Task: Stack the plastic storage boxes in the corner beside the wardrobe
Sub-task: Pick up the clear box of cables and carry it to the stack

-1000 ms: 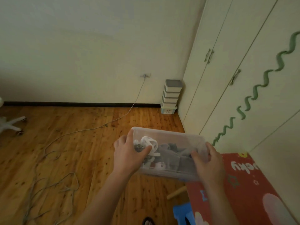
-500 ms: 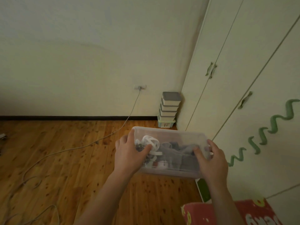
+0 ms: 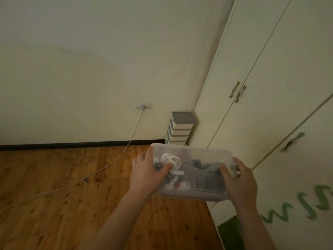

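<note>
Closer now to the stack, my hands grip the box; misaligned placement could topple it.

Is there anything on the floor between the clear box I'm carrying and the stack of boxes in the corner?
Nothing visible. The clear box, gripped by the left hand and right hand, faces bare wooden floor up to the stack. The cable trails off left, clear of the path.

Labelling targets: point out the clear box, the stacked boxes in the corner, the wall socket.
clear box (image 3: 198,156): head view, lid top.
stacked boxes (image 3: 182,117): head view, grey top lid.
wall socket (image 3: 143,105): head view, plate centre.
</note>
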`<state>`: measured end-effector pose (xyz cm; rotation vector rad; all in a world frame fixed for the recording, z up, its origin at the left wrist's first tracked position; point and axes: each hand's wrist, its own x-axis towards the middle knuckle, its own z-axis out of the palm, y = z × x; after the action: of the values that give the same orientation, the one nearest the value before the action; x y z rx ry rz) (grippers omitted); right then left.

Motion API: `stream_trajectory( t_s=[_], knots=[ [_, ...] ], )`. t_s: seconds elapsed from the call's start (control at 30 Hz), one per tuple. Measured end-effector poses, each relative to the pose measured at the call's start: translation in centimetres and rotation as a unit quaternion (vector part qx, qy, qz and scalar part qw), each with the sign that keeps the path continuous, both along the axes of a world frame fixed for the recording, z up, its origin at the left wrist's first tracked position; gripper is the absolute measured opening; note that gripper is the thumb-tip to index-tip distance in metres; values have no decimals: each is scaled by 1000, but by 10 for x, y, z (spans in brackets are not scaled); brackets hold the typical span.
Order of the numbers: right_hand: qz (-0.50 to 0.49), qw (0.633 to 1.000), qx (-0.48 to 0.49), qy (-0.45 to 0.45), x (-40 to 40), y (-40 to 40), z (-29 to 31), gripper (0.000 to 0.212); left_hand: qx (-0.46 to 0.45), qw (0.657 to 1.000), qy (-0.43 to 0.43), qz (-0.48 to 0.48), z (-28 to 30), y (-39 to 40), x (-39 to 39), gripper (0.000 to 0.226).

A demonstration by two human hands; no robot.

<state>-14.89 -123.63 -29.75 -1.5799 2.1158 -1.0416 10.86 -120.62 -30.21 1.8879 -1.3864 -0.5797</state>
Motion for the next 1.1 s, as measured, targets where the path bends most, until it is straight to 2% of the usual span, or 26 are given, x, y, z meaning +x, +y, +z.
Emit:
stream_trajectory(
  t_s=[0.43, 0.83, 1.1],
  knots=[
    [-12, 999, 3, -37, 16, -155, -2, 57, 9, 999, -17, -34, 4, -171, 23, 79],
    [3, 997, 37, -66, -27, -371, -24, 54, 64, 998, -4, -4, -16, -380, -22, 76],
    [13, 996, 41, -81, -50, -478, -23, 55, 59, 998, 12, 19, -22, -481, -46, 76]
  ],
)
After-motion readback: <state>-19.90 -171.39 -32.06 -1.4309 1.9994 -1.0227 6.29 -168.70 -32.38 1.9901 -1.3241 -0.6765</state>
